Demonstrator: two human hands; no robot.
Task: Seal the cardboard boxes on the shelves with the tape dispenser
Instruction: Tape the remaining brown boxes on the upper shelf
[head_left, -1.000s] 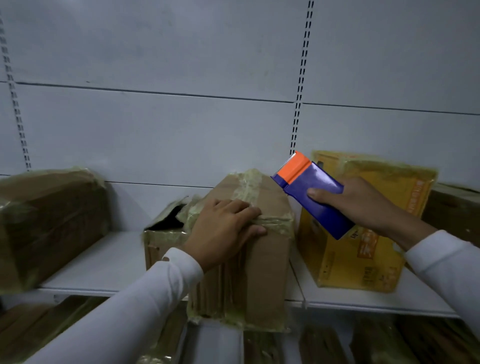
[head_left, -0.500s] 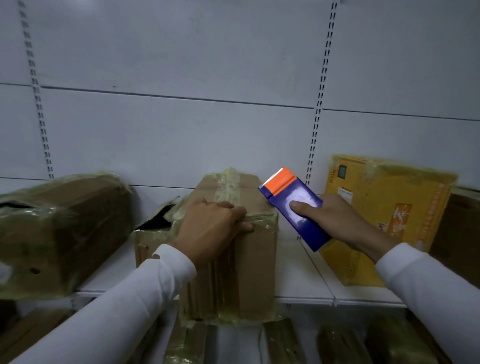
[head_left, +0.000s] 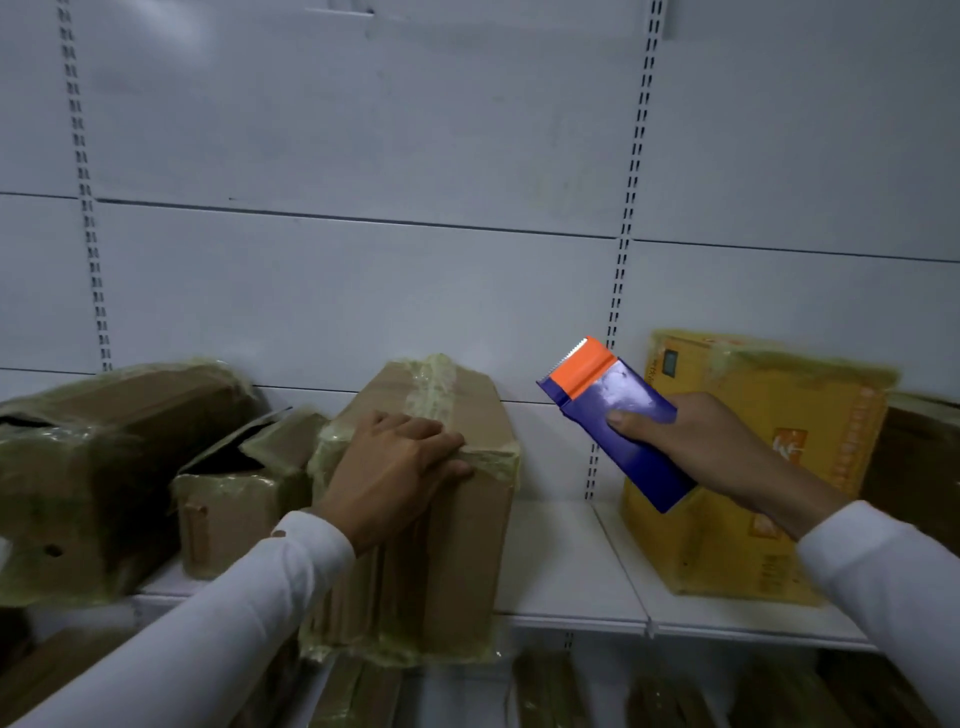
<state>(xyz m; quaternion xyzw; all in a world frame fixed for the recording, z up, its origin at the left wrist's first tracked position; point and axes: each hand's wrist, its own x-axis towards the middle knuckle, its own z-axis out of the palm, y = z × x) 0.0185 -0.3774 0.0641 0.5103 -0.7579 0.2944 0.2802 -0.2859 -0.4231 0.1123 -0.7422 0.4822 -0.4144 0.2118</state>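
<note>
Lower shelf (head_left: 545, 691), nearest: dim stacked cartons, indistinct. Left hand (head_left: 395, 467), white-sleeved: fingers spread and bent over the top front edge of the middle brown box (head_left: 447, 519), pressing it; box already banded with clear tape, front overhanging the shelf lip (head_left: 571, 618). Right hand (head_left: 711, 447): fingers and thumb wrapped round the blue tape dispenser (head_left: 618, 421), orange serrated head up-left, held in air between middle box and yellow box (head_left: 810, 467), touching neither. Step judged: steadying, taping not begun. Next move judged: cutter brought onto the top seam. Bare shelf gap right of middle box; torn small box (head_left: 234, 499) crowded left; large wrapped box (head_left: 104, 467) beyond. Back panel (head_left: 363, 156) farthest.
</note>
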